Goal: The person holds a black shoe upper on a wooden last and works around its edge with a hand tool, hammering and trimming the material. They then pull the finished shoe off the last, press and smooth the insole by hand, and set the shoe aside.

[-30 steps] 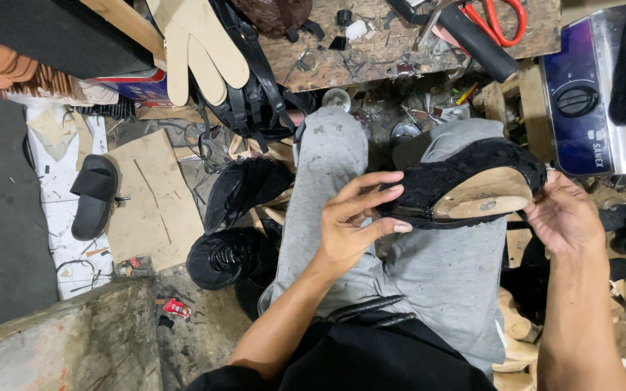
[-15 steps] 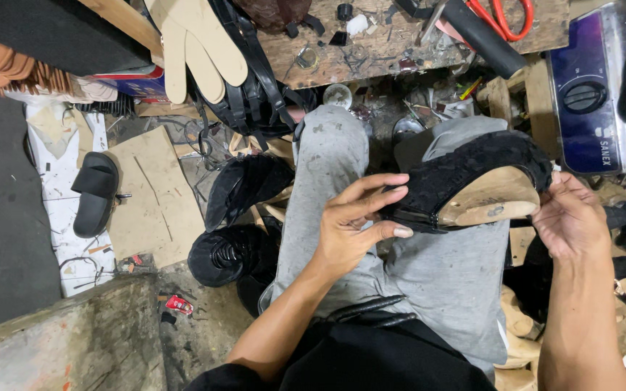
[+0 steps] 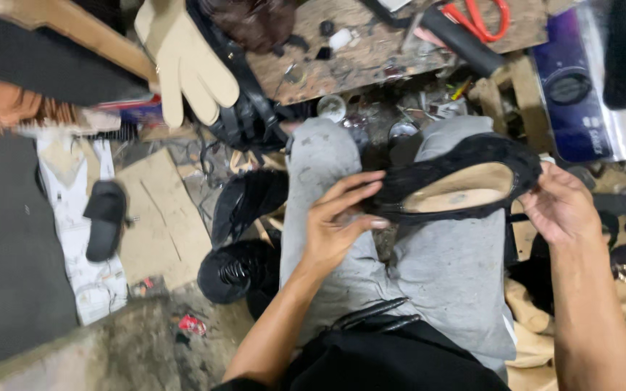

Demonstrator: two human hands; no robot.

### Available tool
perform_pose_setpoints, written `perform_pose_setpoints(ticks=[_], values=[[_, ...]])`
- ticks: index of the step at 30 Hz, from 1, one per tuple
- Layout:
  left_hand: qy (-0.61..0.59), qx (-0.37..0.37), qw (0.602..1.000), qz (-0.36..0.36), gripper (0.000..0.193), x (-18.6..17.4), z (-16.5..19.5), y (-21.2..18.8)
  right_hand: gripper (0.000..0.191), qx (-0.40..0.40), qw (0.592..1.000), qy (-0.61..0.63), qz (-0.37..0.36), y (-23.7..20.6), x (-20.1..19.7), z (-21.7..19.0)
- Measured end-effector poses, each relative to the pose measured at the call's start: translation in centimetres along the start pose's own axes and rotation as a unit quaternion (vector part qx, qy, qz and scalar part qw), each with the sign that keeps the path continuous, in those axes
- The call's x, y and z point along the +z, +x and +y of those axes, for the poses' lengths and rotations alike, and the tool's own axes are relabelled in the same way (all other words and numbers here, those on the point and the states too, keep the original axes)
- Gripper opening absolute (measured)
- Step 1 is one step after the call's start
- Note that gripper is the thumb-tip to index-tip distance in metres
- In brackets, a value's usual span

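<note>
From the head view, both hands hold a black shoe [image 3: 458, 181] above the lap, its tan insole facing up. The left hand [image 3: 338, 224] pinches the shoe's near end, fingers curled over the black edge and thumb under it. The right hand [image 3: 559, 206] grips the far end, fingers wrapped around the rim. The hands are apart, one clamped on each end, and the shoe spans the gap between them over grey trousers [image 3: 436, 275].

Beyond the hands stands a worn wooden bench [image 3: 371, 51] with red scissors [image 3: 483, 18] at its far right. A pale glove [image 3: 186, 61] hangs off the bench, up and left of the left hand. Left of the left hand, black boots [image 3: 244, 239] lie on the floor, and further left a black slide sandal [image 3: 104, 217] lies beside sheets of cardboard [image 3: 161, 217].
</note>
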State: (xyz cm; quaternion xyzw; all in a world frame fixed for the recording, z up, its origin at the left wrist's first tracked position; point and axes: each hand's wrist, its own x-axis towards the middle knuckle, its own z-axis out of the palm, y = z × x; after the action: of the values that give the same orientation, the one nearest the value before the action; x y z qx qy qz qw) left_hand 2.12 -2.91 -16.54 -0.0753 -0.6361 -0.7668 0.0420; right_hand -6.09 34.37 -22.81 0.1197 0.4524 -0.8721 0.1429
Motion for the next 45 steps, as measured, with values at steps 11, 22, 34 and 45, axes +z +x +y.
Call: perform_pose_setpoints(ticks=[11,22,34,45], values=[[0.455,0.075,0.887,-0.028,0.051,-3.0,3.2,2.9,0.009,-0.093,0.994,-0.047,0.036,-3.2,1.0,-0.1],[0.484,0.109,0.868,0.031,0.061,-1.9,2.8,1.8,0.009,-0.109,0.99,-0.072,0.047,-4.4,4.1,-1.5],[0.439,0.268,0.858,-0.008,0.059,15.6,5.2,3.0,0.006,-0.077,0.989,-0.114,0.051,-10.7,12.9,-7.1],[0.288,0.252,0.924,-0.022,0.051,8.9,10.3,5.8,0.012,-0.049,0.992,-0.087,-0.071,-12.8,18.0,-6.7]])
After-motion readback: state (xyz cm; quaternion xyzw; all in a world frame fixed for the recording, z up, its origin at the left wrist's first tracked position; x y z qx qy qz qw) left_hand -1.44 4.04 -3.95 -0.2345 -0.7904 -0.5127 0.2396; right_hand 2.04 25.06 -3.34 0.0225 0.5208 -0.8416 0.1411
